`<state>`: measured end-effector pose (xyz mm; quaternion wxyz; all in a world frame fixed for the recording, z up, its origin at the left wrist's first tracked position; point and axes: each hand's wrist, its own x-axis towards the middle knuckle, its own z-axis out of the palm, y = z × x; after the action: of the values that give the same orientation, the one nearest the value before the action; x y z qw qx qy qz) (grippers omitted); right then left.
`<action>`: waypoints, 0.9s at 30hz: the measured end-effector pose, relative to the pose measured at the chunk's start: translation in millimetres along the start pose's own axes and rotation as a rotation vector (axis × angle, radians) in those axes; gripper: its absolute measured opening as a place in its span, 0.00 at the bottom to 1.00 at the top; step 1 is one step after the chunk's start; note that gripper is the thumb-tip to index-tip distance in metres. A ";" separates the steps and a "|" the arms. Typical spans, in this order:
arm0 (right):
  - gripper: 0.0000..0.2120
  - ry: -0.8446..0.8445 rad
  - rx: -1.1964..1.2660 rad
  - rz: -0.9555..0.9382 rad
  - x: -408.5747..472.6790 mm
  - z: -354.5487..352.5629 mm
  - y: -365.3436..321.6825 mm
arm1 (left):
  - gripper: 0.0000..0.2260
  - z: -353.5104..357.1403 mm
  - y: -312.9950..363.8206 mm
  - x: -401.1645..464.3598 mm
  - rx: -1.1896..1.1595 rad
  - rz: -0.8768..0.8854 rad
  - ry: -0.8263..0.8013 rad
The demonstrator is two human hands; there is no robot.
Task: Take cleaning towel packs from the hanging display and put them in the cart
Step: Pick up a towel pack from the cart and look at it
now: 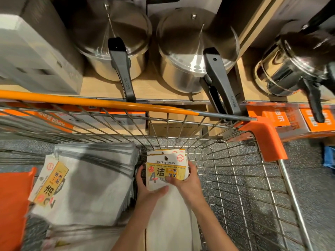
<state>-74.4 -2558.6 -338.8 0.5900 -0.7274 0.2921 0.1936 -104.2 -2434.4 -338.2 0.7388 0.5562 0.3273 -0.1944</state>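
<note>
Both my hands hold a bunch of cleaning towel packs (166, 166) low inside the wire cart (235, 160). The top pack has a white and yellow card header with a hang hole, and white cloth (170, 223) hangs down below it. My left hand (145, 189) grips the packs from the left edge, thumb across the front. On the packs' right side my right hand (188, 180) has its fingers curled round the edge. A stack of more towel packs (90, 182) lies in the cart's left part, one yellow header facing up. The hanging display is out of view.
The cart has an orange handle bar (90, 102) and an orange corner guard (266, 136). Beyond it a wooden shelf (148, 91) carries steel pressure cookers (190, 57) with black handles that stick out over the cart. Orange boxes (315, 120) sit lower right. Speckled grey floor lies to the right.
</note>
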 end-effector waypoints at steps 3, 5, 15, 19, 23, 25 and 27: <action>0.36 0.003 -0.076 0.022 -1.9 -0.9 -1.0 | 0.45 0.2 3.7 -5.7 -0.004 -0.045 0.017; 0.32 -0.004 -0.128 0.019 -5.1 -2.0 -0.8 | 0.47 -1.8 3.2 -5.0 0.009 -0.079 0.017; 0.31 -0.124 -0.115 -0.016 -26.4 -14.4 -18.1 | 0.26 -11.7 0.0 -17.6 0.048 -0.113 -0.079; 0.31 -0.093 -0.050 -0.063 -45.2 -21.2 -38.0 | 0.33 -8.7 14.7 -26.3 0.101 -0.086 -0.064; 0.31 -0.078 -0.011 -0.135 -73.2 -31.3 -72.1 | 0.44 -5.0 47.2 -49.1 0.152 -0.031 -0.078; 0.31 -0.072 0.010 -0.164 -87.0 -35.9 -90.4 | 0.42 -3.5 66.5 -63.3 0.183 0.020 -0.086; 0.30 -0.065 0.030 -0.207 -102.3 -40.9 -113.2 | 0.44 -1.5 90.5 -81.0 0.225 0.081 -0.067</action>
<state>-80.2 -2563.1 -181.0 0.6268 -0.7382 0.1988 0.1508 -103.2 -2411.5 -219.0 0.6893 0.6416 0.2558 -0.2185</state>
